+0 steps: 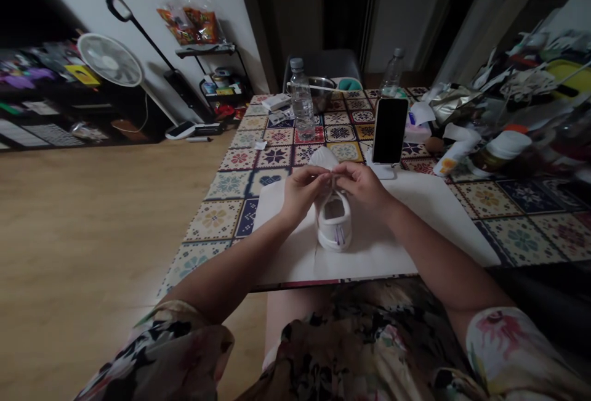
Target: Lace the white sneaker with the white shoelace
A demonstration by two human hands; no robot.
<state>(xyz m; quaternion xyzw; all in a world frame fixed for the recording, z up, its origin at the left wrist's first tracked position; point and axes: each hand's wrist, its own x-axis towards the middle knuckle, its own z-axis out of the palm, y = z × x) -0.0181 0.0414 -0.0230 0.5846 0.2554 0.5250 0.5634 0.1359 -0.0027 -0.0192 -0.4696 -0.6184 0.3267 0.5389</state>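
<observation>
A white shoe (335, 238) stands on a white sheet (392, 247), its heel toward me and its toe pointing away. Both hands meet over the lacing just in front of the shoe's opening. My left hand (305, 191) pinches a white shoelace from the left side, thumb and forefinger pressed together. From the right, my right hand (362, 184) pinches the lace close to the left fingertips. The fingers partly cover the lace, so its exact shape is hard to make out. Small purple marks show on the shoe's heel.
Behind the shoe, a phone (390, 133) leans on a white stand. A water bottle (302, 102) and a metal bowl (322, 90) stand farther back on the patterned tablecloth (272, 173). Bottles, including a white-capped one (501, 148), crowd the right side. A fan (111, 59) stands at far left.
</observation>
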